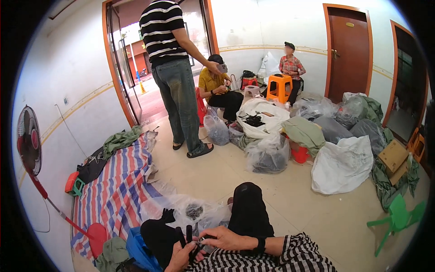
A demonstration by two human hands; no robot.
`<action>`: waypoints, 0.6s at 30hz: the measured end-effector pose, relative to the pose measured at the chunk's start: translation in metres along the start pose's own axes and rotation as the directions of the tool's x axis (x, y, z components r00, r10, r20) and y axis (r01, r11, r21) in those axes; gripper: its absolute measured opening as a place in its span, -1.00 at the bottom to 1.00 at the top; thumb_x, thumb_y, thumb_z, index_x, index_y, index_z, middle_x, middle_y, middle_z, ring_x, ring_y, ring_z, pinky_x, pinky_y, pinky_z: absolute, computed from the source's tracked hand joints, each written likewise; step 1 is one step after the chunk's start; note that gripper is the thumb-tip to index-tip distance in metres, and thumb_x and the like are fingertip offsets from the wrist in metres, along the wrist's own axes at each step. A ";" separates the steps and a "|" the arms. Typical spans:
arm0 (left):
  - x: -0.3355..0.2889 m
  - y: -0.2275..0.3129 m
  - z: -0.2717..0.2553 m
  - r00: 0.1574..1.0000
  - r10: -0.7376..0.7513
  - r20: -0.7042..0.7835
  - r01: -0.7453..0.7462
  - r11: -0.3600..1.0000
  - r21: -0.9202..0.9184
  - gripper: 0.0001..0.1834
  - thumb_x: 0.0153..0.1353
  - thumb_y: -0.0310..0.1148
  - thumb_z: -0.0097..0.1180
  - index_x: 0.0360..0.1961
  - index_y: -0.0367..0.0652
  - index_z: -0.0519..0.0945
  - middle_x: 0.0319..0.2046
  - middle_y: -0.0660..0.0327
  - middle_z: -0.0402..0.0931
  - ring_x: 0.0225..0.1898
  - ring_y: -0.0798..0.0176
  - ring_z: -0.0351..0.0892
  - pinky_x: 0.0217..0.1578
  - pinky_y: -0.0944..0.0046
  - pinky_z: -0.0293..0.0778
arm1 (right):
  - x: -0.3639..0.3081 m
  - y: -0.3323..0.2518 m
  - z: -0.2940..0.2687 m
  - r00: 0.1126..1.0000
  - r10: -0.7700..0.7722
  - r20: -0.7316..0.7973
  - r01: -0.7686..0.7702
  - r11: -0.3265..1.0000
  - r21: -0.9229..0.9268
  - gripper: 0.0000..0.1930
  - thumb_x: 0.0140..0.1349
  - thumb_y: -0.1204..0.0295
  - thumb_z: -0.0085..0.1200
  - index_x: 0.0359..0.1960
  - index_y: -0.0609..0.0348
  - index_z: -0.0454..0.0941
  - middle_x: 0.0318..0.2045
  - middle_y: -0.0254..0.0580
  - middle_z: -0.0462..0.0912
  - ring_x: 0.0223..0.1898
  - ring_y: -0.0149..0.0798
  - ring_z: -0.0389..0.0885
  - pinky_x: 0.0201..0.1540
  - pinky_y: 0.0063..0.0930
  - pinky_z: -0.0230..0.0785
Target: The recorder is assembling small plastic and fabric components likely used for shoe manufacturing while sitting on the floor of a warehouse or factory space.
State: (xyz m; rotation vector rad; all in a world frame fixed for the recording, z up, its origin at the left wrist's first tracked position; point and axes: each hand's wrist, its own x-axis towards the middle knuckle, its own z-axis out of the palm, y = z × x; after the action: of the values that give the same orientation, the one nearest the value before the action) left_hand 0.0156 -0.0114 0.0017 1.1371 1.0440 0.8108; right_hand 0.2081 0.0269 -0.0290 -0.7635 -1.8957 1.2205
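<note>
Low in the middle, my left hand (180, 257) is closed round slim black pieces (189, 233) that stick up past its fingers; their exact kind is too small to tell. Just right of it, my right hand (226, 239), with a black band on its wrist, pinches at the same spot, and what lies between its fingertips is dark and partly hidden. Both hands meet over my lap. Beyond them a clear plastic bag (181, 204) lies open between my knees with small dark parts (194, 211) in it. A black bundle (167, 216) rests by my left knee.
A striped tarp (122, 181) covers the floor at left, near a standing fan (29, 140). One person (163, 50) stands holding a phone; two others sit farther back. Filled bags (267, 156), a white sack (342, 165) and a green stool (398, 217) are at right.
</note>
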 end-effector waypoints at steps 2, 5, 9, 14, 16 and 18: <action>0.006 -0.010 0.002 0.980 0.066 -0.190 -0.082 0.993 -0.079 -0.76 0.23 -0.44 -0.10 -0.49 -0.31 0.55 -0.65 0.26 0.47 -0.70 0.48 0.36 -0.66 0.50 0.23 | -0.002 -0.002 -0.001 0.996 0.084 -0.027 -0.080 0.990 0.118 -0.81 0.19 0.37 0.04 -0.21 0.18 0.45 -0.64 -0.23 0.49 -0.61 -0.43 0.41 -0.50 -0.53 0.28; 0.006 -0.022 -0.013 0.980 0.064 -0.188 -0.091 0.987 -0.136 -0.79 0.20 -0.48 -0.09 -0.51 -0.31 0.54 -0.63 0.27 0.45 -0.66 0.45 0.35 -0.60 0.49 0.25 | -0.001 -0.001 0.000 0.997 0.061 -0.048 -0.052 0.982 0.179 -0.81 0.23 0.37 0.03 -0.19 0.18 0.47 -0.70 -0.36 0.46 -0.64 -0.57 0.38 -0.56 -0.64 0.24; 0.009 -0.027 -0.020 0.988 -0.072 -0.134 0.051 0.986 -0.157 -0.84 0.18 -0.54 -0.12 -0.41 -0.31 0.53 -0.63 0.24 0.46 -0.66 0.41 0.35 -0.61 0.49 0.23 | -0.002 -0.001 -0.004 0.998 0.060 -0.037 -0.054 0.990 0.128 -0.81 0.22 0.38 0.02 -0.19 0.18 0.47 -0.72 -0.36 0.44 -0.63 -0.57 0.38 -0.56 -0.64 0.24; 0.016 -0.023 -0.022 0.998 -0.065 -0.001 0.062 0.964 -0.259 -0.84 0.17 -0.43 -0.04 -0.37 -0.36 0.47 -0.58 0.01 0.54 -0.72 0.37 0.39 -0.72 0.46 0.23 | 0.000 -0.007 -0.002 0.995 0.084 -0.062 -0.078 0.993 0.092 -0.80 0.21 0.35 0.03 -0.19 0.16 0.45 -0.67 -0.26 0.50 -0.62 -0.46 0.43 -0.53 -0.55 0.28; 0.017 -0.022 -0.024 0.996 -0.084 0.009 0.083 0.948 -0.309 -0.86 0.11 -0.48 -0.04 -0.37 -0.38 0.45 -0.58 -0.07 0.54 -0.72 0.32 0.39 -0.71 0.44 0.26 | 0.001 -0.004 0.000 0.994 0.078 -0.071 -0.070 0.992 0.106 -0.80 0.21 0.35 0.02 -0.18 0.16 0.45 -0.67 -0.25 0.50 -0.62 -0.45 0.43 -0.53 -0.55 0.28; 0.016 -0.020 -0.024 0.997 -0.075 0.030 0.079 0.975 -0.207 -0.86 0.12 -0.48 0.01 -0.36 -0.38 0.46 -0.59 -0.05 0.53 -0.71 0.32 0.40 -0.69 0.43 0.29 | 0.002 0.000 -0.002 0.994 0.073 -0.085 -0.063 0.991 0.118 -0.80 0.21 0.35 0.02 -0.18 0.15 0.45 -0.67 -0.24 0.50 -0.62 -0.44 0.43 -0.53 -0.54 0.28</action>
State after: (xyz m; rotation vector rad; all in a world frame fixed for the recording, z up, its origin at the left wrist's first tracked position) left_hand -0.0015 0.0059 -0.0230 0.9208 0.9550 0.8236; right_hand 0.2084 0.0289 -0.0280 -0.8119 -1.7243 1.3043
